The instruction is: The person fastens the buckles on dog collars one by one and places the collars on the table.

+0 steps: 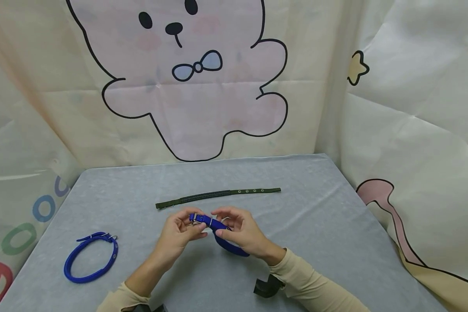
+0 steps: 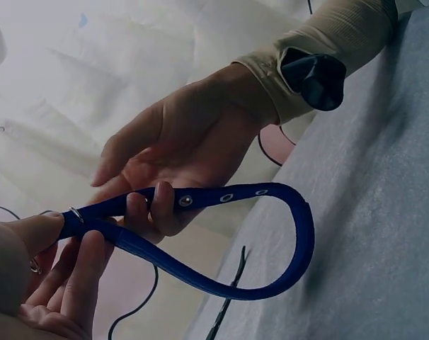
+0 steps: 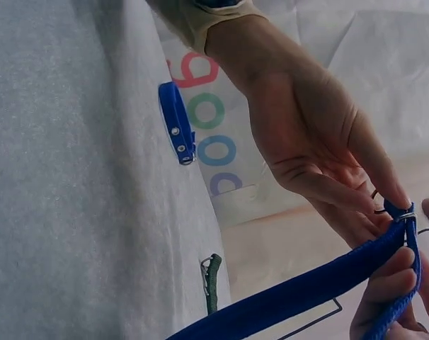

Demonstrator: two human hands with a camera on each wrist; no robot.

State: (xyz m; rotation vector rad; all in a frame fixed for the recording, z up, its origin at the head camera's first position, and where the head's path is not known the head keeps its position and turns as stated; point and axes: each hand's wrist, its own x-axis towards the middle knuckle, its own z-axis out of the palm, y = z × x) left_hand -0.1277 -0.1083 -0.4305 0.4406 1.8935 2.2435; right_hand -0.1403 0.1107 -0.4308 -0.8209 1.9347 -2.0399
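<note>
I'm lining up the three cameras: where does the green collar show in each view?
Head: the green collar lies across the table, beyond the held blue collar.
Left wrist: bottom centre, one end, partly hidden behind the held blue collar.
Right wrist: bottom centre, a short stretch.
Shared landmark: the held blue collar.

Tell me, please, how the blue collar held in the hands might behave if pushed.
The blue collar would probably flex without flopping completely, since its free loop holds a rounded curve. It seems light, being a narrow strap, though the metal buckle may weigh down one end.
</note>
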